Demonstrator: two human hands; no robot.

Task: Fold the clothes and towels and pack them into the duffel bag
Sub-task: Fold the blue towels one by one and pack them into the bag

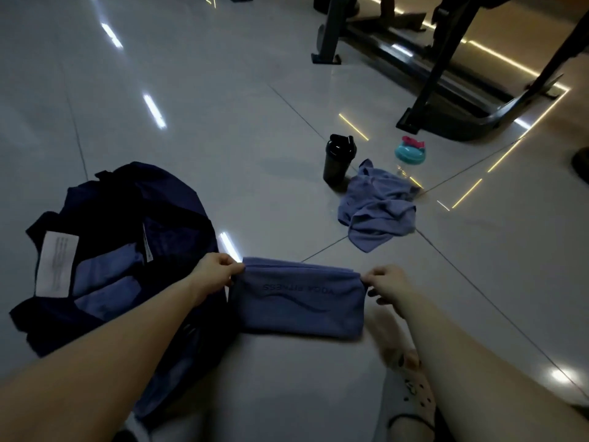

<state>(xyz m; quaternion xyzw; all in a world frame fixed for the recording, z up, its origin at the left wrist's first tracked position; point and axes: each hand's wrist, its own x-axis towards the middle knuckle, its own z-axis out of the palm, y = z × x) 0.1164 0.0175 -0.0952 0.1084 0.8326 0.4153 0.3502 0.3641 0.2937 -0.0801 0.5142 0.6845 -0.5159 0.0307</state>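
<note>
Now the folded towel point(301, 299) hangs just above the floor point(223, 122), long axis running left to right, its top corners pinched by the left hand point(214, 275) and right hand point(387, 287), beside the open duffel bag point(121, 250).

This looks like a gym. The dark metal frame of an exercise machine point(428, 97) stands on a glossy tiled floor point(223, 122) that mirrors strip lights. A black shaker bottle point(338, 159) and a teal drinking bottle point(409, 152) with a pink top stand near it, beside a crumpled towel point(377, 208). A folded towel point(299, 304) bears the word FITNESS, next to an open duffel bag point(127, 218).
</note>
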